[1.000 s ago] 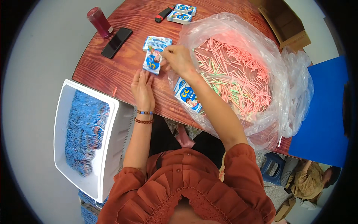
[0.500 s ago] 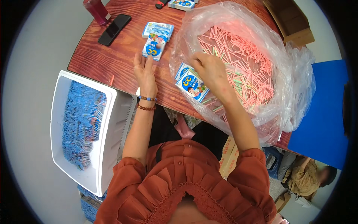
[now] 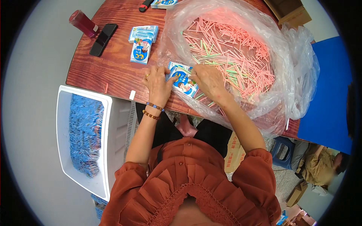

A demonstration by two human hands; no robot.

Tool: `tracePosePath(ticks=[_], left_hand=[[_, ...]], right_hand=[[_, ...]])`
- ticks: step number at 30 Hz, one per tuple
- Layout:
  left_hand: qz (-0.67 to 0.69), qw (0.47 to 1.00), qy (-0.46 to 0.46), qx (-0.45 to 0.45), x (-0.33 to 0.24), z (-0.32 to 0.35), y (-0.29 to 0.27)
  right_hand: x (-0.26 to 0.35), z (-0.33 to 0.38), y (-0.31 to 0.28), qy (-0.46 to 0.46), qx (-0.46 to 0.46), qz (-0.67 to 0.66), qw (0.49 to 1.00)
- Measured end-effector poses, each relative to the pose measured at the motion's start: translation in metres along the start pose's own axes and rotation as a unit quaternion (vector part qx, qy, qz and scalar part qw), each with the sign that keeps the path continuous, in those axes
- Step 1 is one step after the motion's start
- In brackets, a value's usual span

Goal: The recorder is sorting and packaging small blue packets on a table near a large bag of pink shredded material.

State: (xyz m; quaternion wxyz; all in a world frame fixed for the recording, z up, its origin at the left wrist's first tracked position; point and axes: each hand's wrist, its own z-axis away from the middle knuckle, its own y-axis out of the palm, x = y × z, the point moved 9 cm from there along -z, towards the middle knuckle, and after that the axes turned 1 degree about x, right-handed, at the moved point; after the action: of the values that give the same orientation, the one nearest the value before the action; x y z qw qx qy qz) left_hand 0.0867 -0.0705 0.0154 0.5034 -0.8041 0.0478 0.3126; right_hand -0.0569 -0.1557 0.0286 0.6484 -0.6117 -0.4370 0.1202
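A blue-and-white printed packet (image 3: pixel 183 83) lies at the table's near edge, on the rim of a clear plastic bag (image 3: pixel 169 41). My left hand (image 3: pixel 159 86) is closed on the packet's left side, thumb on its face. From the other side my right hand (image 3: pixel 209 80) pinches at the packet's right edge, its fingertips partly hidden. Thin pale green sticks (image 3: pixel 184 69) show at the packet's upper end. Inside the open bag lie many pink sticks (image 3: pixel 250 62) and some green ones. Farther left, two similar packets (image 3: pixel 141 49) overlap on the table.
Left of the table, a white bin (image 3: pixel 107 143) holds many blue packets (image 3: pixel 86 132). A black phone (image 3: pixel 103 39) and a red bottle (image 3: pixel 83 23) lie at the far left; a red-and-black cutter (image 3: pixel 145 5) is at the back. A blue panel (image 3: pixel 326 90) and a seated person (image 3: pixel 320 165) are at right.
My left hand has left the overlapping packets and come right, onto the packet by the bag. My right hand has moved slightly nearer, to that packet's edge. The view has shifted a little.
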Motion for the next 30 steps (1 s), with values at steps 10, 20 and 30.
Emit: tracePosePath(ticks=[10,20,30], left_hand=[[0.026,0.995,0.089,-0.031,-0.011,-0.004,-0.013],[0.611,0.781,-0.119,0.05,-0.025,-0.002,0.007],[0.684,0.695,-0.218,0.025,-0.04,0.022,0.039]], right_hand=[[-0.009,-0.009,-0.018,0.042,-0.011,-0.09,0.995],[-0.013,-0.001,-0.026,0.07,0.011,-0.554,0.83],[-0.042,0.03,-0.013,0.143,-0.024,-0.545,0.826]])
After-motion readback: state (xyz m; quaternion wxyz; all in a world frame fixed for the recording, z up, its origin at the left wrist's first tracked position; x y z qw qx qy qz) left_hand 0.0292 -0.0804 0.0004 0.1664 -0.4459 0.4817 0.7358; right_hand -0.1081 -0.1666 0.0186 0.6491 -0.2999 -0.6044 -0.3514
